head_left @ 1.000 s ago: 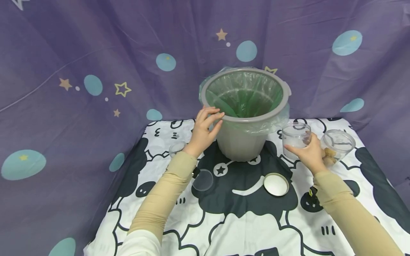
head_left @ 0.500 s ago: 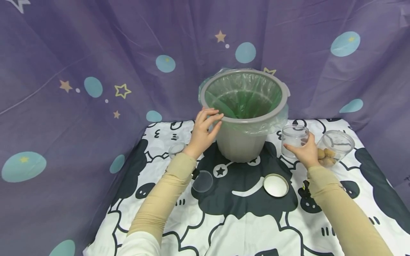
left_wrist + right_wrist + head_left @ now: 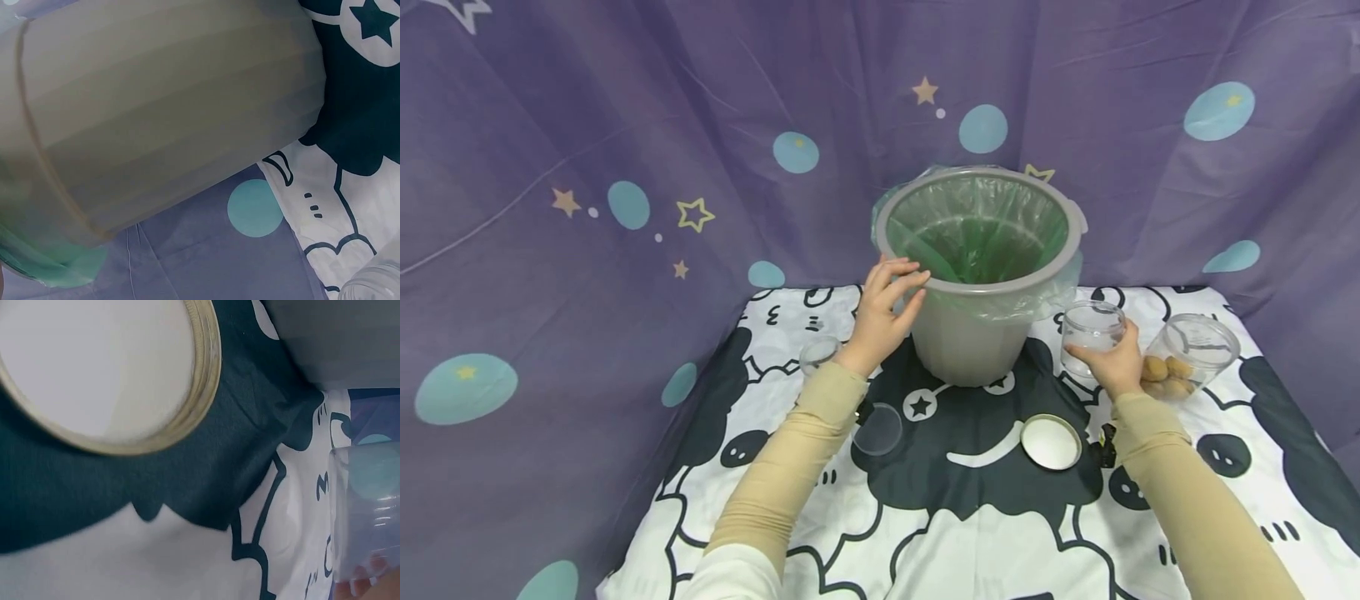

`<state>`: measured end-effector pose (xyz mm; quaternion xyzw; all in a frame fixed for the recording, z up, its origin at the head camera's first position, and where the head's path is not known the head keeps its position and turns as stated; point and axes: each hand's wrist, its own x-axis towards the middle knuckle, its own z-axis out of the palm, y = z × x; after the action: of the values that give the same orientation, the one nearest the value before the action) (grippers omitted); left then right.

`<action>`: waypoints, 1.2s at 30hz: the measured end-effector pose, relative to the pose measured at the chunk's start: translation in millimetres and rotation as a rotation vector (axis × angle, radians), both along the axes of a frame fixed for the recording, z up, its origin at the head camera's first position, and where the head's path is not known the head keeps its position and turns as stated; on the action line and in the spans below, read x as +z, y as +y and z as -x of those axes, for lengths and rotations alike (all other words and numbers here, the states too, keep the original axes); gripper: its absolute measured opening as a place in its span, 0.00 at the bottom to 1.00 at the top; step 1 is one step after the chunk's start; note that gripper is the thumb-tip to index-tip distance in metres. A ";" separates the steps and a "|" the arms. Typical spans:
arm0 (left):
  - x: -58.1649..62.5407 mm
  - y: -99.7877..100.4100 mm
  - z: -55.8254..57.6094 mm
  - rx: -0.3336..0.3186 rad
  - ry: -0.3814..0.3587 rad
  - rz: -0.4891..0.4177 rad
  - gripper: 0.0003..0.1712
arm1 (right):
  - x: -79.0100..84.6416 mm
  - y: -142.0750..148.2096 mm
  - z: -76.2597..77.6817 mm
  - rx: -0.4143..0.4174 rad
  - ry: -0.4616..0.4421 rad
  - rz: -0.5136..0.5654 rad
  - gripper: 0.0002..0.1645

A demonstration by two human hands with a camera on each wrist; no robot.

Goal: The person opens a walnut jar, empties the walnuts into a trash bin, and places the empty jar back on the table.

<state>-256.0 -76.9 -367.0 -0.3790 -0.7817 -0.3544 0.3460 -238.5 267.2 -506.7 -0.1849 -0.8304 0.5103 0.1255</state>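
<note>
My left hand (image 3: pixel 883 312) is at the near left side of the rim of a grey bin (image 3: pixel 966 350), its fingers loosely bent and lying along the rim. A translucent green bag lines the bin and folds over its edge. On the right, my right hand (image 3: pixel 1116 362) grips an upright clear jar (image 3: pixel 1081 329) with no lid on, thumb in front and fingers round the right side. In the right wrist view, fingertips (image 3: pixel 362 584) show at that jar's wall. Just right of this hand stands a tilted-looking clear jar (image 3: pixel 1213 354) holding several round brown pieces (image 3: pixel 1165 371).
A white lid with a gold rim (image 3: pixel 1051 442) lies on the patterned cloth (image 3: pixel 970 550) before the bin. A clear round lid (image 3: pixel 877 431) lies near the left forearm. Behind that forearm is another clear container (image 3: pixel 818 352). A purple curtain (image 3: pixel 850 75) hangs behind.
My right wrist and forearm have swung left while the hand keeps its grip on the jar, exposing more brown pieces. The left hand stays at the bin's rim.
</note>
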 end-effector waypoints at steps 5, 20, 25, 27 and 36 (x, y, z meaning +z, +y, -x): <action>-0.8 1.3 -0.4 -0.001 0.008 -0.007 0.12 | -2.1 -1.1 -0.5 -0.026 -0.038 -0.006 0.62; -2.3 1.3 -0.3 0.003 0.020 -0.007 0.12 | -13.4 -3.8 -2.3 -0.026 -0.063 0.013 0.63; -1.7 1.3 -0.2 0.003 0.025 -0.012 0.11 | -15.6 -2.5 -1.8 -0.021 -0.057 0.025 0.63; -1.5 1.3 -0.4 0.004 0.028 -0.016 0.11 | -15.7 -1.6 -2.6 -0.009 -0.062 0.023 0.63; -1.7 1.3 0.2 -0.003 0.017 -0.016 0.12 | -19.9 2.2 -10.3 0.026 -0.089 0.020 0.67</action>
<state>-256.2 -75.6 -368.6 -0.3802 -0.7755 -0.3577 0.3551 -228.2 269.4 -526.6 -0.1980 -0.8325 0.5113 0.0800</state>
